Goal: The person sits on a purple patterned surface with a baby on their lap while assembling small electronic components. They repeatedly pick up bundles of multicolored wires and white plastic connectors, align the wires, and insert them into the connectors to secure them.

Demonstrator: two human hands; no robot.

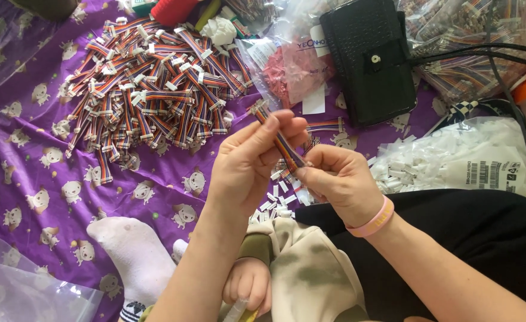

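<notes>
Two hands meet over one short rainbow ribbon cable [279, 142] in the head view, held above a purple patterned cloth [30, 179]. Left hand [248, 158]: fingers closed along the cable's upper length, thumb pressing it against the fingertips, wrist bent inward. Right hand [337, 179]: pinched tight on the cable's lower end, pink wristband [371, 222] on the wrist, forearm crossing a black-clad lap. Step in hand, by judgement: seating a small white connector on the cable's lower end; the next move likely calls for a steady, aligned press. Nearby: a large heap of finished cables [149, 89] well left, loose white connector housings [278, 200] just below the hands, a black wallet [367, 59], a bag of white parts [454, 158].
</notes>
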